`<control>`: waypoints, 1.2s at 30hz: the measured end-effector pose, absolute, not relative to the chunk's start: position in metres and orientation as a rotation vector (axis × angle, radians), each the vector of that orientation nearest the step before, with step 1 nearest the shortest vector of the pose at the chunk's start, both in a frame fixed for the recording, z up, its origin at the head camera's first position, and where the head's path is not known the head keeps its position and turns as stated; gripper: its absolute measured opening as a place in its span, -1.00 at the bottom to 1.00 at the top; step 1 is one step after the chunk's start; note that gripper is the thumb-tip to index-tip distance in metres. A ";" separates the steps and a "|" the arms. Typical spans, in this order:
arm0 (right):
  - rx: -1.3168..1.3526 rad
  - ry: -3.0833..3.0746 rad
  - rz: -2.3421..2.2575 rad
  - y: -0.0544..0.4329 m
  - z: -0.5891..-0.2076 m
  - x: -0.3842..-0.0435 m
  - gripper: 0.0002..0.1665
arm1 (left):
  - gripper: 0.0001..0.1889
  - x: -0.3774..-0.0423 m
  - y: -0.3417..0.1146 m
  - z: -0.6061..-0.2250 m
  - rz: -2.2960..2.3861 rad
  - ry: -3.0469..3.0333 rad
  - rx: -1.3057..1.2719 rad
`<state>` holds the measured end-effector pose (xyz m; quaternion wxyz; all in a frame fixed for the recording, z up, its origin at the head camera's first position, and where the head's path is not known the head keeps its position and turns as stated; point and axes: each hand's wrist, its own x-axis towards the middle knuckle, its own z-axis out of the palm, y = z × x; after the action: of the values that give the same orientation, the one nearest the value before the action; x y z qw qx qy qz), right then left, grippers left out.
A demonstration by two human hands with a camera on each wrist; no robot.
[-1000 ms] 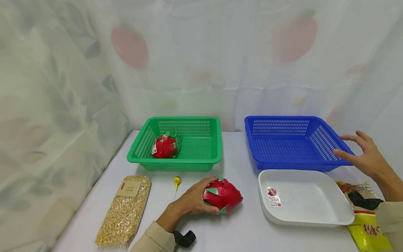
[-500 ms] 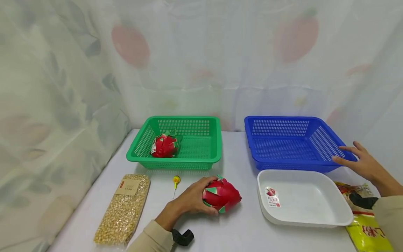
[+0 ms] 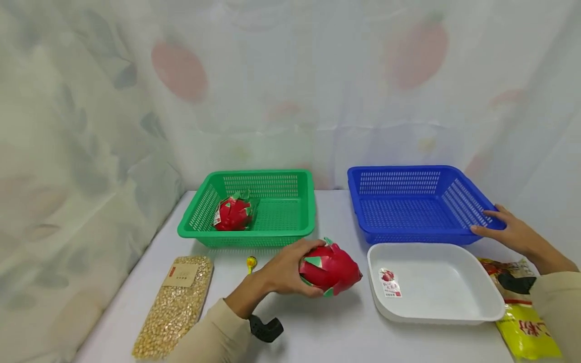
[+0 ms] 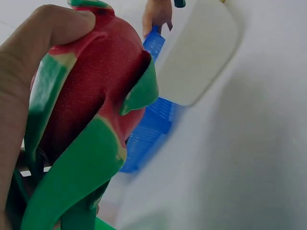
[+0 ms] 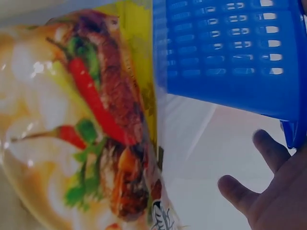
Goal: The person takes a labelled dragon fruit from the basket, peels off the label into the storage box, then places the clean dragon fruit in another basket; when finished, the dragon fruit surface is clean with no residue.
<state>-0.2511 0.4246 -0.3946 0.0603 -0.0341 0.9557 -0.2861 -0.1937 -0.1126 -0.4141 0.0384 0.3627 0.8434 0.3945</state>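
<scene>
My left hand point(image 3: 283, 272) holds a red dragon fruit point(image 3: 336, 269) with green scales, raised a little above the white table, its shadow below. In the left wrist view the thumb presses on the dragon fruit's red skin point(image 4: 91, 96). At the right end of the blue basket point(image 3: 408, 237), my right hand point(image 3: 517, 234) has its thumb and fingers on the rim. The right wrist view shows two spread fingers point(image 5: 237, 189) beside the basket's wall point(image 5: 225, 91); the rest of that grip is mostly hidden.
A white tray point(image 3: 436, 287) with a dragon fruit label stands before the blue basket. A yellow food packet point(image 3: 528, 330) lies right of it. Left, a green basket point(image 3: 254, 235) holds another dragon fruit point(image 3: 233, 214). A bag of yellow kernels point(image 3: 174, 307) and a lollipop point(image 3: 251, 263) lie in front.
My left hand has lifted the dragon fruit off the table and moved it slightly right. My right hand has come down and left onto the blue basket's rim.
</scene>
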 end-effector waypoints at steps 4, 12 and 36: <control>-0.097 2.872 -0.869 0.426 -0.395 -0.253 0.11 | -0.08 -0.212 -0.098 -0.388 1.147 2.615 1.237; -0.056 2.851 -0.904 0.427 -0.399 -0.247 0.12 | -0.08 -0.251 -0.057 -0.351 1.121 2.581 1.317; -0.050 2.891 -0.999 0.419 -0.406 -0.249 0.11 | -0.10 -0.340 0.093 -0.350 0.811 2.606 1.114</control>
<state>-0.2492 0.4186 -0.4059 0.0414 -0.0164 0.9443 -0.3262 -0.3401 0.0931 -0.3502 0.0966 0.3761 0.8800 0.2737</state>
